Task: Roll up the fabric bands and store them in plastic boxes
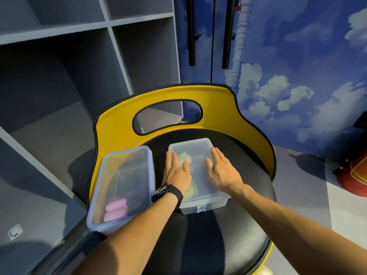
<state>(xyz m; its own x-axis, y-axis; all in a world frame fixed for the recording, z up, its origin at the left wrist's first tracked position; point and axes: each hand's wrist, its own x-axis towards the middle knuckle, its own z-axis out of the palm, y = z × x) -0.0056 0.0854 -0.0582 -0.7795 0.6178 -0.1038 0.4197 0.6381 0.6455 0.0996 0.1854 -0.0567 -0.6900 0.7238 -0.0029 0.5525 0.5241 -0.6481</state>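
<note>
Both forearms are reaching in from the near edge, and the left hand (177,172) and right hand (222,171) are lying flat, fingers straight, pressing on the lid of the right plastic box (200,203), gripping nothing. Yellow rolled bands (183,158) are showing through it; pink rolled bands (116,209) are sitting in the left plastic box (121,187). Both boxes are resting on the chair seat (228,235). They are probably light, stiff and slick, best held by the side walls.

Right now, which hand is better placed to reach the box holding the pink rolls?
Probably the left hand: it lies flat on the lidded box, on the side nearest the open box holding the pink rolls. The right hand is farther.
</note>
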